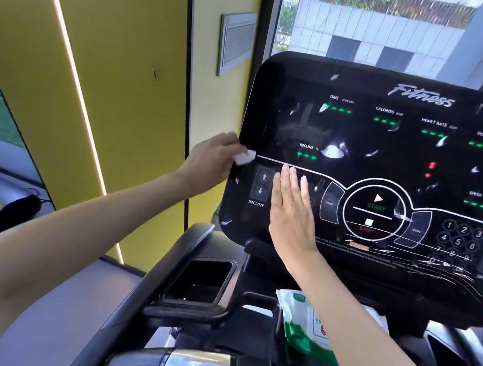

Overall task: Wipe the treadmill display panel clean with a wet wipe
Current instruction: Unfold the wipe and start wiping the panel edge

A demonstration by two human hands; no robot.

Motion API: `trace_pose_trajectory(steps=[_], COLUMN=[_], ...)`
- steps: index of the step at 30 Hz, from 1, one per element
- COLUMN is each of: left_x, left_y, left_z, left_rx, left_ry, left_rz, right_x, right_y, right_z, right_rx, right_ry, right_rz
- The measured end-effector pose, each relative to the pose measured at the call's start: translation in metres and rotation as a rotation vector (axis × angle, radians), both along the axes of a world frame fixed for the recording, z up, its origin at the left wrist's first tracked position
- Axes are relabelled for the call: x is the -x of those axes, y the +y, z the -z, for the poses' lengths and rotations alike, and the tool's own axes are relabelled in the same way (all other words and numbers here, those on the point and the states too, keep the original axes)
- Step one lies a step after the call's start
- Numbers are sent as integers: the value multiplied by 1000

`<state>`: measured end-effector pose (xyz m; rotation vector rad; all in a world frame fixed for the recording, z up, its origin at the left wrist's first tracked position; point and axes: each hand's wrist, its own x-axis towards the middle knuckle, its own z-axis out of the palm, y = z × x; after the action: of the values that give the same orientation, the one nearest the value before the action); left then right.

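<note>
Nearest me, at 6 o'clock, I see a curved handlebar [200, 364] with a shiny metal band on dark rubbery grip. Just above it at 5 o'clock a soft plastic pack of wipes [302, 327], white with green print, lies crumpled on the ledge below the console, partly hidden by my right forearm. At 7 o'clock sits a rectangular, hard black cup holder [200, 284].

My right hand [290, 210] lies flat on the glossy black display panel [396, 164], fingers straight and together, released and holding nothing, just right of the incline arrow buttons [262, 183]. My left hand [212, 158] reaches the panel's left edge at 9 o'clock, its fingers pinched on a small crumpled white wet wipe [244, 157] pressed against the rim.

The panel is a rounded slab with green readouts, a round start ring [374, 210] and a number keypad [460, 242]; pale smears streak its lower right corner. Beyond, a smooth yellow wall [115, 34] carries a thin light strip, and a window [372, 22] shows grey tiled buildings.
</note>
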<state>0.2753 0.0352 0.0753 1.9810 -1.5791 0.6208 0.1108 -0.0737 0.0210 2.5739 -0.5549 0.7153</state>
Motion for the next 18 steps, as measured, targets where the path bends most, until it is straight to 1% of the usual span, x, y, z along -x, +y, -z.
trace_pose_trajectory(steps=[2,4,5,8,9,10,12,13,14,15,16,18], left_x=[9,15,14,7,6,8,14,16,16,15,12,8], left_y=[10,20,18,4,3,4,15,21,24,22,17,7], left_z=[21,30,28,13,14,20,38,45,47,43,36,23], left_rx=[-144,-246,-231,1,17,-14,-167,-232,-254,-238,-176,-4], left_ry=[-117,-136,-95,95,103,64,-49,-82,-84,-51,20,139], left_rz=[142,209,182,31,23,46,152,197,213,189,135,37], right_x=[0,0,0,-2,-2,-2,-1,-1,0,0,0,0], right_y=[-2,-4,-4,-4,-4,-4,-7,-8,-8,-8,-7,-5], right_z=[1,3,3,4,4,4,5,6,7,7,7,6], right_rx=[15,12,5,-38,-44,-44,-47,-49,-50,-53,-62,-83], right_ry=[-3,-21,-40,-98,-104,-106,-110,-111,-110,-110,-111,-107], right_rz=[-10,-33,-45,-82,-88,-94,-118,-126,-126,-124,-126,-130])
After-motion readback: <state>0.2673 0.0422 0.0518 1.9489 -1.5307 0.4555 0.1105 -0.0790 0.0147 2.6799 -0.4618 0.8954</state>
